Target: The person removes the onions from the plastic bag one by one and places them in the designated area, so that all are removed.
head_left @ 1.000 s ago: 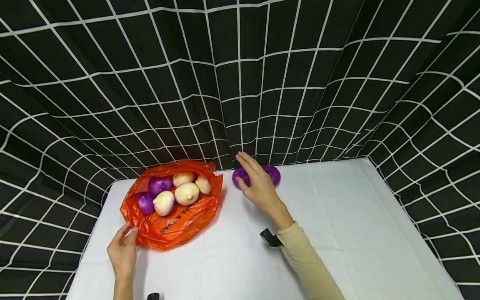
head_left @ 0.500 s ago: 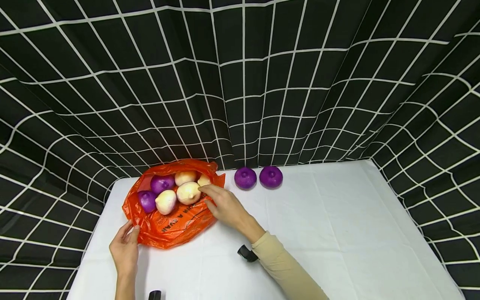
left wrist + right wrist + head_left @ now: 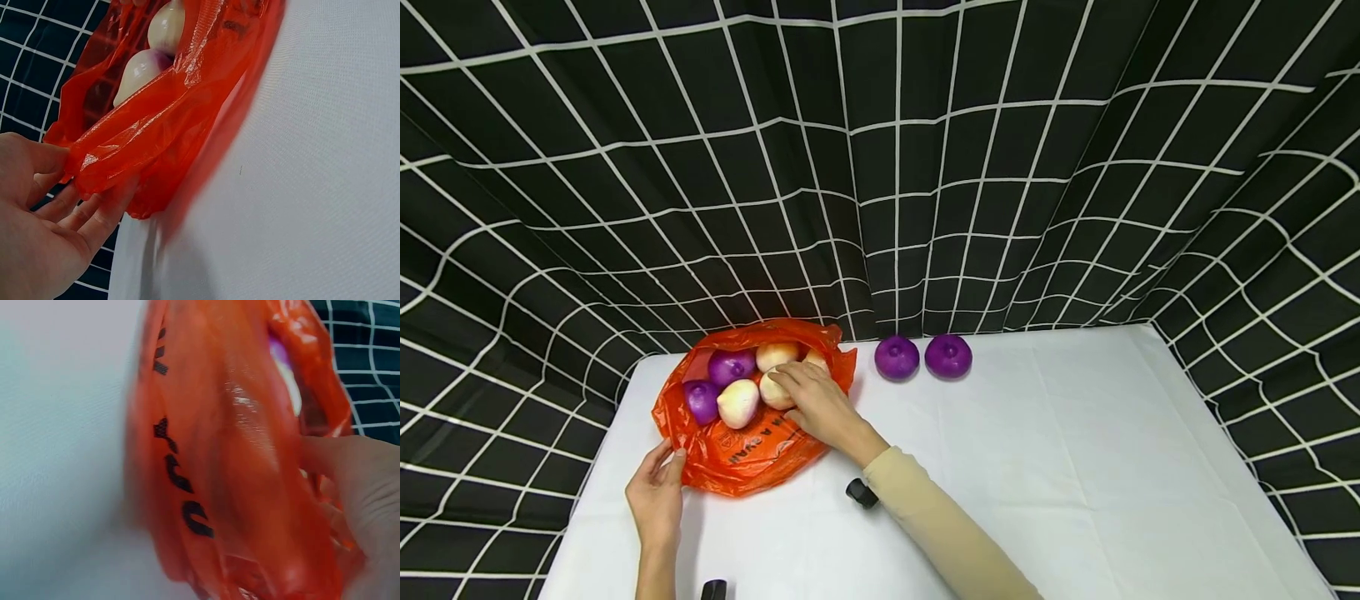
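An orange-red plastic bag with dark lettering lies at the left of the table, its mouth facing up. Inside sit two purple onions and several pale ones, including a pale onion near the middle. My left hand pinches the bag's left rim; the left wrist view shows thumb and fingers on either side of the plastic. My right hand reaches in over the right rim, fingers curled over another pale onion and thumb at its lower side. It partly hides the onions at the right.
Two more purple onions, a left one and a right one, stand side by side at the table's back edge. A black curtain with white grid lines hangs behind and around the white table.
My right hand has moved left from above the two purple onions at the back into the bag, onto a pale onion. The left hand stays on the bag's rim.
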`<state>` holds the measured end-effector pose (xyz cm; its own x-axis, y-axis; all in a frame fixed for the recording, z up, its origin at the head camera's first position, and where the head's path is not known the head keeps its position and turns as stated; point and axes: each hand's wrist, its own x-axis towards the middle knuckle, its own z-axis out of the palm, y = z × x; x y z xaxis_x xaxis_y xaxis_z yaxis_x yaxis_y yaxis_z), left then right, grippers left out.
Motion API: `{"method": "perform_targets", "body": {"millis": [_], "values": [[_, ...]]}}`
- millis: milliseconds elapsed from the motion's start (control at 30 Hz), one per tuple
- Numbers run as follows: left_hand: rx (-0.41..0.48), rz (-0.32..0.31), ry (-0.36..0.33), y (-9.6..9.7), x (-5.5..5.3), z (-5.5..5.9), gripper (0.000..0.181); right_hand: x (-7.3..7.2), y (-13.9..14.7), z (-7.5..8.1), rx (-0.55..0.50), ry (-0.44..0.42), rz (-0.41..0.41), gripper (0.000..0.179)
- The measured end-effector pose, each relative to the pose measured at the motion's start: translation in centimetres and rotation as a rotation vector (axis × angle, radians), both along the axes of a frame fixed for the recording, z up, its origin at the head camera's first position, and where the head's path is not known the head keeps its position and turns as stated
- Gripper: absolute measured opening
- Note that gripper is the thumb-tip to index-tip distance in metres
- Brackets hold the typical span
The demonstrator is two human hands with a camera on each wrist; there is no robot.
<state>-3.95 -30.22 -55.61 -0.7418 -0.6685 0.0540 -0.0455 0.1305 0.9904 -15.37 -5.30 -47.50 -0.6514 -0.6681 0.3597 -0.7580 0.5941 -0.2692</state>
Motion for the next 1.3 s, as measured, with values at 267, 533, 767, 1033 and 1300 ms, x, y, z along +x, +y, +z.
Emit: {"method": "perform_targets", "body": {"millis": [267, 533, 767, 1033, 1300], "values": [[0.015, -0.023, 0.004, 2.4, 0.9, 4.5, 0.036, -0.9, -1.5, -1.7, 0.158, 0.064, -0.053, 0.071], [0.050, -0.067, 0.097, 0.8, 0.5, 1.7, 0.035, -0.9, -1.9, -2.8, 0.226, 0.045, -0.120, 0.077], [0.051, -0.045, 0.089, -0.3, 0.1, -0.6, 0.036, -1.0, -1.8, -2.7, 0.228, 0.053, -0.104, 0.083], [0.037, -0.044, 0.077, -0.3, 0.0, -0.6, 0.036, -0.7, -1.6, -1.9, 0.161, 0.020, -0.084, 0.082], [0.028, -0.020, 0.018, 1.2, 0.5, 2.2, 0.036, -0.6, -1.1, -1.0, 0.037, -0.066, -0.091, 0.087]]}}
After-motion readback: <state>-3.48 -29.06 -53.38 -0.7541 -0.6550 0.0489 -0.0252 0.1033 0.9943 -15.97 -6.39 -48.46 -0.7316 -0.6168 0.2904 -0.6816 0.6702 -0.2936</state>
